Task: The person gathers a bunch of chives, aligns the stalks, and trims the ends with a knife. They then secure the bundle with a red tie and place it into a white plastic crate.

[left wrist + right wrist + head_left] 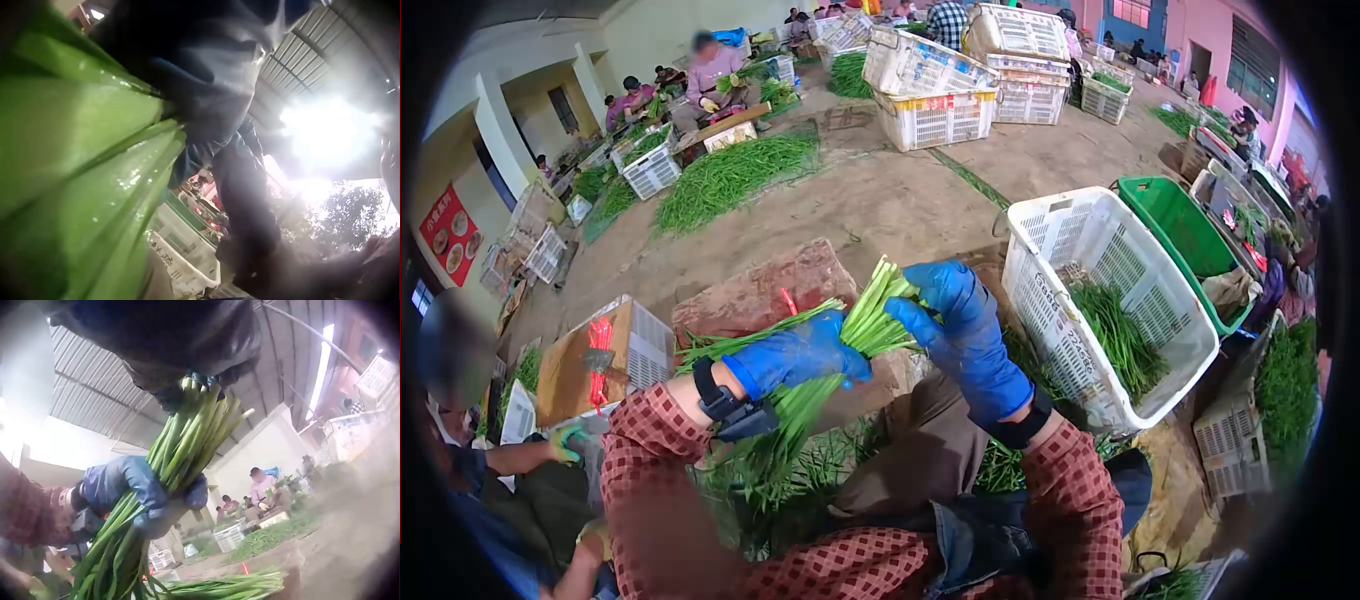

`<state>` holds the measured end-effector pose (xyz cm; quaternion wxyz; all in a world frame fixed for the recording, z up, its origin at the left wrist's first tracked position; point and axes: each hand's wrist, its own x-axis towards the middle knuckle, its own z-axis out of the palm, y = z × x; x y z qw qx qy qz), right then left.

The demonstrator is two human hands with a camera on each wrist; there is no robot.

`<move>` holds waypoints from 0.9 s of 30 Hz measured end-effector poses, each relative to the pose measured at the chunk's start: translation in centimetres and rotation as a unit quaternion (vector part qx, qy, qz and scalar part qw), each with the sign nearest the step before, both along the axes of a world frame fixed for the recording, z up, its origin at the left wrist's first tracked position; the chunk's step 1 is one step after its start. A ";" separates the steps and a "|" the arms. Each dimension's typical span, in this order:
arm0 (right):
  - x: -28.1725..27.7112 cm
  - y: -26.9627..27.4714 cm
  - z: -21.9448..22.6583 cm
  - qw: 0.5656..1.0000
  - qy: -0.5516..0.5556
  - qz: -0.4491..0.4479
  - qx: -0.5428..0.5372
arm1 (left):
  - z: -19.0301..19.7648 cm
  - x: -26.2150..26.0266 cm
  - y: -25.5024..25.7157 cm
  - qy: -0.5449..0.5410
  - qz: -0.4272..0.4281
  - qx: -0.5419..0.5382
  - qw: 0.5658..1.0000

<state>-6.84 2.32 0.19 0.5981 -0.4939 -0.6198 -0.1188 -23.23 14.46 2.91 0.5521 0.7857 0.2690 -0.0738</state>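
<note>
My blue-gloved left hand grips a bunch of chives around the middle. Its pale stem ends point up and away, while the green leaves hang below toward my lap. At the stem ends is my blue-gloved right hand, its fingers and thumb pinching the stalks there. From the right wrist view, the left hand wraps the chives below the stem ends. Wet green leaves fill one side of the left wrist view. More chives lie on the worn board behind the left hand.
A white crate partly filled with chives stands to the right, beside a green crate. On the left, red ties hang on a box. A chive heap covers floor ahead. Another person's arm shows at left.
</note>
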 end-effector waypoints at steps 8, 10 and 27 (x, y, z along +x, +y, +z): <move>6.4 -3.4 1.5 0.905 0.401 0.013 -0.139 | 2.1 -2.0 0.6 -0.017 0.079 0.007 0.997; 11.0 -6.5 0.3 0.920 0.344 -0.002 -0.187 | 5.3 -3.4 2.8 -0.075 0.064 0.081 0.992; 14.6 -15.8 -14.0 0.832 0.027 -0.217 -0.511 | -11.3 -3.6 12.3 0.120 0.029 0.620 0.775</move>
